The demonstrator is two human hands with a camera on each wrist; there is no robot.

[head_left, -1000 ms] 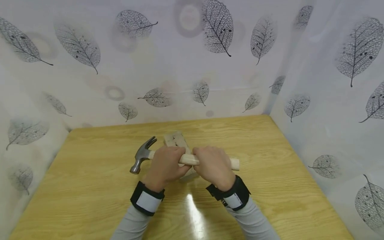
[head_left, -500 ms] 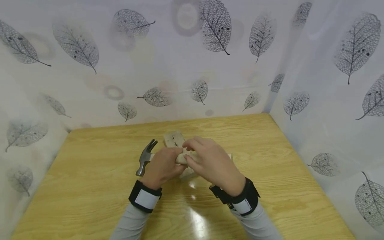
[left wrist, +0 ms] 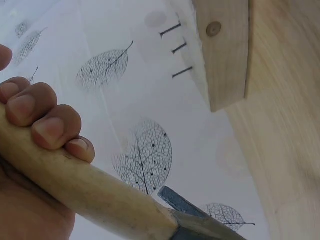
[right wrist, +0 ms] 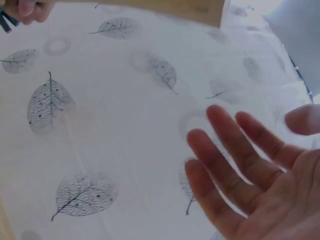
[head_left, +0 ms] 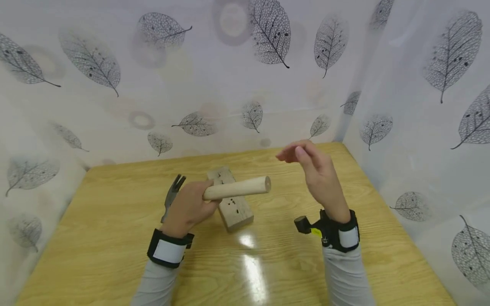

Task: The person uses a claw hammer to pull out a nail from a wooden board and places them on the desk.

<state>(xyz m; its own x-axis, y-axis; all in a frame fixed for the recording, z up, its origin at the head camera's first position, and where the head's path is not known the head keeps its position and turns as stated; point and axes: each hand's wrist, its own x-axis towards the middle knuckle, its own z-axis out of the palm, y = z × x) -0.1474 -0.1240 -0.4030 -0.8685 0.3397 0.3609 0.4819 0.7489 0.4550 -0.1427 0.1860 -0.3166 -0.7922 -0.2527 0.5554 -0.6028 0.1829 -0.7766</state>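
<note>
"Where's the hammer (head_left: 243,188)?"
"In the left hand (head_left: 190,208), fingers curled round it near its head; the bare handle points right, crossing over the block (head_left: 237,213) as seen from above."

"Which hand is nearer the block?"
"The left. The block lies on the counter (head_left: 302,267) just to its right, slanting from far left to near right, nails (left wrist: 182,72) jutting out."

"The right hand (head_left: 320,176)?"
"Raised well apart, fingers loosely spread, holding nothing."
</note>
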